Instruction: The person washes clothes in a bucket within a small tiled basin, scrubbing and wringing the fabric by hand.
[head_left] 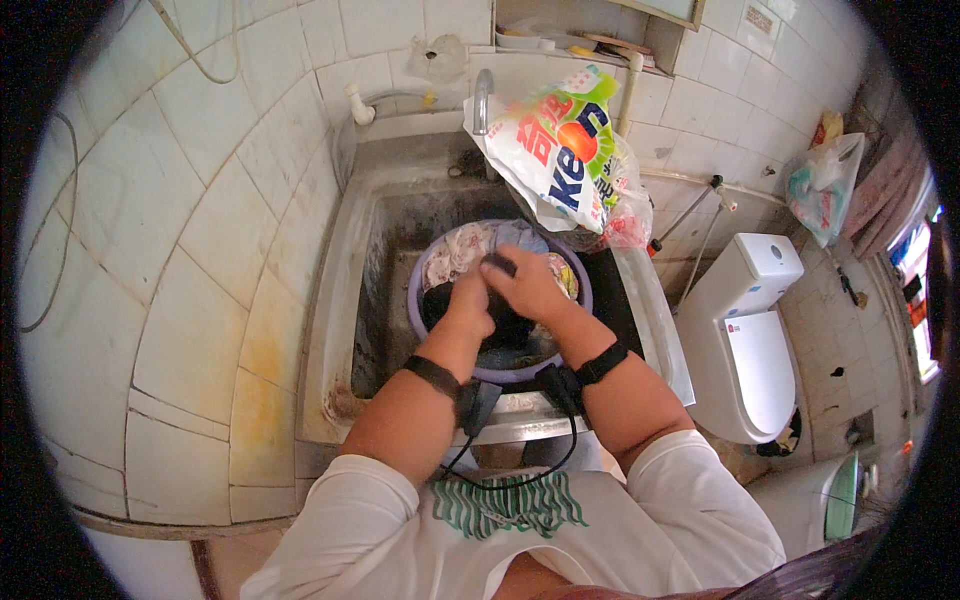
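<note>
Over a lavender basin (416, 318) in the sink, my left hand (472, 303) and my right hand (532, 288) are close together. Both are closed on a black cloth (500, 264), a bit of which bunches up above the fingers; the rest seems to hang down between the wrists into the basin. Around it in the basin lie a pale patterned cloth (458, 252), a bluish-grey cloth (518, 237) and a piece with yellow print (567, 279). A little water seems to show near the basin's front. The exact finger grip is blurred.
The basin stands inside a stained, deep sink (325, 330). A metal faucet (483, 100) rises at the back, beside a big white-and-green detergent bag (560, 150) on the sink's right rear corner. To the right stands a white toilet (762, 370). Tiled wall (215, 220) borders the left.
</note>
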